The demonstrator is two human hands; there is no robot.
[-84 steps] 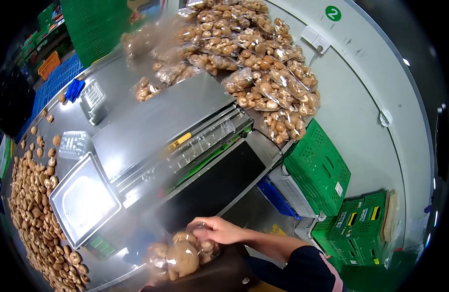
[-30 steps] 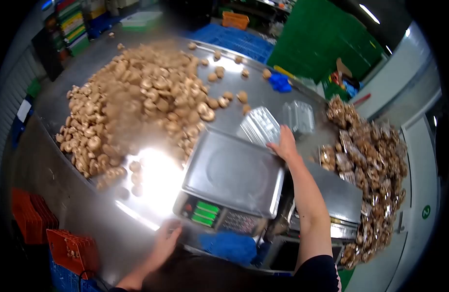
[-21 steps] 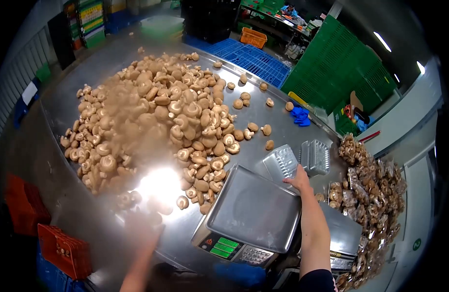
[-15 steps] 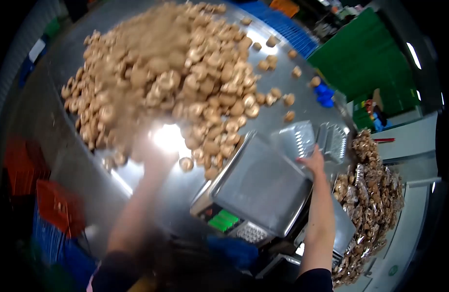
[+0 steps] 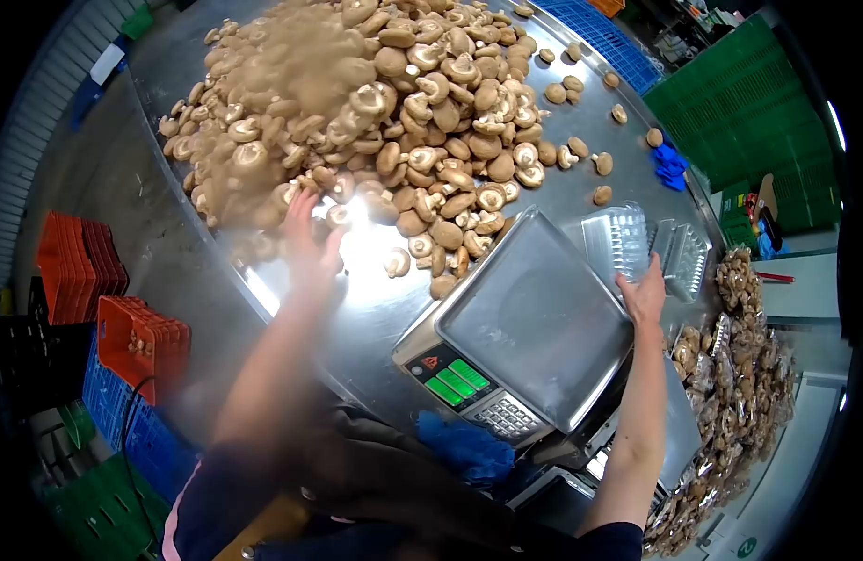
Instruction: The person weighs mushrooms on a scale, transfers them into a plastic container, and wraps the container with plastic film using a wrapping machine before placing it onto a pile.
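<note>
A large heap of brown mushrooms [image 5: 450, 122] covers the upper part of the steel table [image 5: 366, 323]. At the heap's lower edge is my left hand [image 5: 311, 245], fingers apart, with nothing visibly held. My right hand [image 5: 645, 292] grips the near end of a clear plastic tray [image 5: 618, 241], right of the scale. The weighing scale [image 5: 534, 323] has a bare metal plate and a lit green display. More clear trays [image 5: 684, 262] lie just beyond my right hand. Part of the view over the heap is smeared.
Packed bags of mushrooms [image 5: 731, 402] are piled at the right. Orange crates [image 5: 143, 346] stand on the left. A blue glove [image 5: 670, 166] lies near the table's far edge, and blue material [image 5: 464, 447] is below the scale. Green crates [image 5: 745, 122] stand at the upper right.
The view has shifted, with the table contents now higher and further right. My left hand is less blurred, its fingers showing. My right hand now has a clear tray in its grip.
</note>
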